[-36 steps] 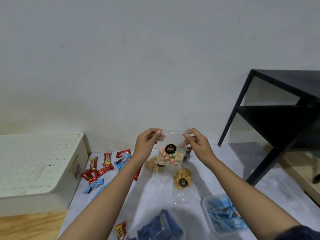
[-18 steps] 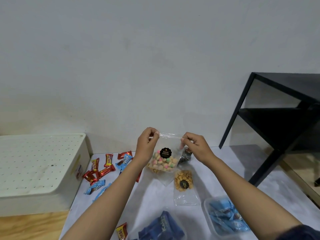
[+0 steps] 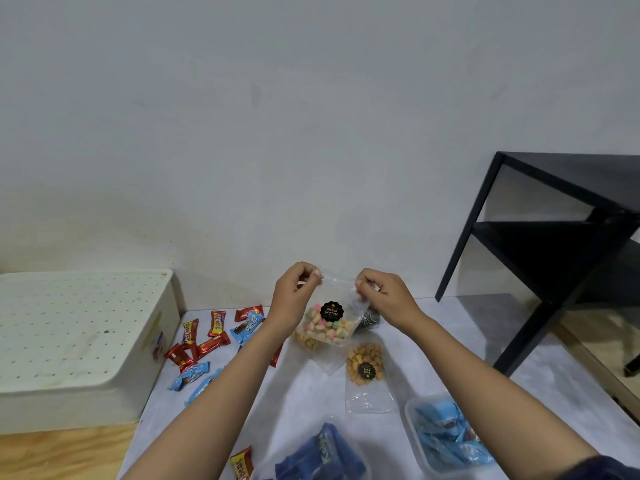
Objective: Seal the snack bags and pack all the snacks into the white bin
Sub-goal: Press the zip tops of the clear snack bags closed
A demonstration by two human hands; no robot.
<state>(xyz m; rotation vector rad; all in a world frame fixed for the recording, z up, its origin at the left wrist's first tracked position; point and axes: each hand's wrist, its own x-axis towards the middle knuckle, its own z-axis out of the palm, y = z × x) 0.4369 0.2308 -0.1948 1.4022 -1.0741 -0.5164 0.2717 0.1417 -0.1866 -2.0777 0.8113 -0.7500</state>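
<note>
Sealing step: left hand [image 3: 294, 296] and right hand [image 3: 384, 297] each pinch a top corner of the biscuit bag [image 3: 329, 325] above the far edge of the bench [image 3: 304, 396]; next, likely pressing its strip shut

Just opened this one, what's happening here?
A person holds a clear bag of pastel biscuits above the table, the left hand and right hand each pinching its top edge, apparently to seal it. A bag of golden crackers lies on the table below. Wrapped candy bars lie loose beside the white bin, which has its perforated lid on.
</note>
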